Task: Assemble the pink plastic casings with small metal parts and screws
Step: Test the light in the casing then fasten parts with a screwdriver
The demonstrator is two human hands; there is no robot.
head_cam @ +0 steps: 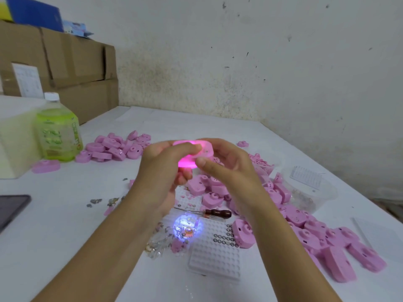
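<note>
Both hands hold one pink casing (197, 152) above the middle of the white table; it glows bright pink from inside. My left hand (168, 164) grips its left side with curled fingers. My right hand (226, 164) grips its right side, thumb pressed on the near edge. A heap of pink casings (305, 227) spreads along the right. Another pile of pink casings (115, 147) lies at the back left. A white tray (216, 256) with rows of small round metal parts sits below my hands. Loose metal parts (109, 201) lie scattered to the left.
A wooden-handled screwdriver (209, 213) lies under my wrists. A small part shines blue-white (187, 228) near it. A green bottle (57, 131) and cardboard boxes (65, 68) stand at the left. A dark phone (12, 209) lies at the left edge, clear plastic tubs (309, 188) at the right.
</note>
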